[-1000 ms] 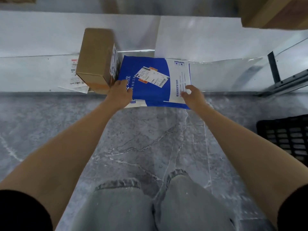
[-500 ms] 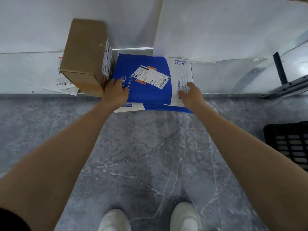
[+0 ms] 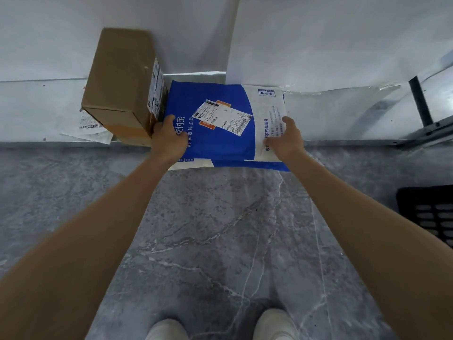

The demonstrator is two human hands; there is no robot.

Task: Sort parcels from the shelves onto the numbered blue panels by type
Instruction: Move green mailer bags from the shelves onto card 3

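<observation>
A flat blue and white parcel (image 3: 220, 133) with a white shipping label lies on the low white shelf (image 3: 343, 114), its near edge hanging over the shelf's front. My left hand (image 3: 169, 141) grips the parcel's left near edge, thumb on top. My right hand (image 3: 285, 141) grips its white right side, thumb on top. A brown cardboard box (image 3: 120, 87) stands just left of the parcel, close to my left hand.
A thin white printed packet (image 3: 90, 128) lies half under the brown box. A black plastic crate (image 3: 431, 214) sits on the grey marble floor at the right. A dark metal shelf post (image 3: 419, 104) rises at the far right. My white shoes (image 3: 169, 330) show at the bottom.
Both hands stay on the blue parcel. The parcel has slid a little toward me over the shelf's edge, and my view has risen so my shoes show instead of my knees.
</observation>
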